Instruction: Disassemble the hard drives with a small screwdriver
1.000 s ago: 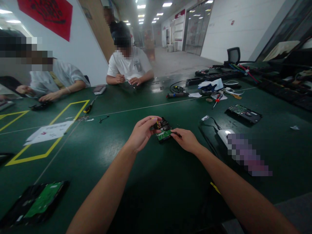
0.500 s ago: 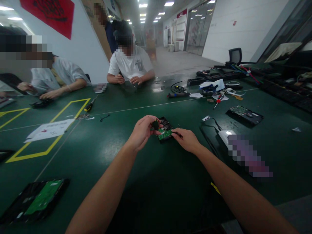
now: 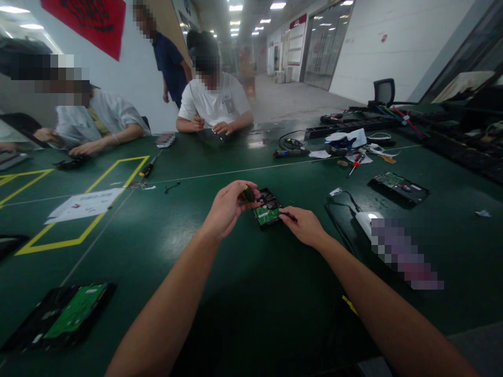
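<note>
My left hand (image 3: 231, 207) is closed around the dark, yellow-topped handle of a screwdriver (image 3: 248, 193); its shaft cannot be made out. Just to its right lies a hard drive (image 3: 270, 198) with its green circuit board (image 3: 267, 215) facing up. At the drive's right edge, my right hand (image 3: 302, 225) has its fingers pinched together. A small dark item (image 3: 288, 215) shows between those fingers, too small to name, and it meets the board's edge.
Another hard drive (image 3: 398, 187) lies right; a larger one (image 3: 70, 317) sits front left. A white device with a cable (image 3: 365, 220) is beside my right forearm. A screwdriver (image 3: 148, 166), paper (image 3: 84, 204) and cable clutter (image 3: 346, 141) lie farther back. Two people sit across the table.
My left hand with the screwdriver has lifted slightly and tilted, uncovering more of the board. The right hand stays at the drive's edge. A standing person behind has come further into view.
</note>
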The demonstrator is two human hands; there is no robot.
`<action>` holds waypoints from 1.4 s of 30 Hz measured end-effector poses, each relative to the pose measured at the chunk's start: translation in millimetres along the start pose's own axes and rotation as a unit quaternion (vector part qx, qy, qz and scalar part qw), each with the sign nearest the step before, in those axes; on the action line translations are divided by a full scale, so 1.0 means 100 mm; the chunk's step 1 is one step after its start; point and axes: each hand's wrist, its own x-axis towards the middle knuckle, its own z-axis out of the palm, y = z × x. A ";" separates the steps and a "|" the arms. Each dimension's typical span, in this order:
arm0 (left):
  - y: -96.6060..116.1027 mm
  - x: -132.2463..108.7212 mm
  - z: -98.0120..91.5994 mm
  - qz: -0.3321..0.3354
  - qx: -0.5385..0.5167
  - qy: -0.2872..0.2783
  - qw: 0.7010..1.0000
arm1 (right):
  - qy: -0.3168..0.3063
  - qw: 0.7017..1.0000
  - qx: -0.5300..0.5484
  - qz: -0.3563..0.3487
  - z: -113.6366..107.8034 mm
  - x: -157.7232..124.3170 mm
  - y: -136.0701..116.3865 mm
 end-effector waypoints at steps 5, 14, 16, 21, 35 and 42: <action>-0.07 0.00 0.03 0.014 0.013 -0.033 0.999 | -0.001 1.000 -0.007 0.000 0.01 0.01 -0.01; -0.05 -0.05 0.06 0.010 0.062 -0.032 0.998 | 0.005 1.000 -0.005 0.006 0.04 0.00 0.01; -0.05 -0.04 0.06 0.002 0.050 -0.034 0.998 | 0.005 1.000 -0.006 0.007 0.04 0.00 0.01; -0.08 -0.04 0.06 -0.016 0.012 -0.007 1.000 | 0.008 1.000 -0.006 -0.001 0.04 0.00 0.02; -0.03 -0.02 0.02 -0.014 0.049 -0.010 0.999 | 0.002 1.000 -0.004 0.002 0.03 0.00 0.02; -0.04 -0.02 0.09 0.001 -0.016 -0.034 0.999 | 0.014 1.000 -0.007 -0.003 0.05 0.01 0.03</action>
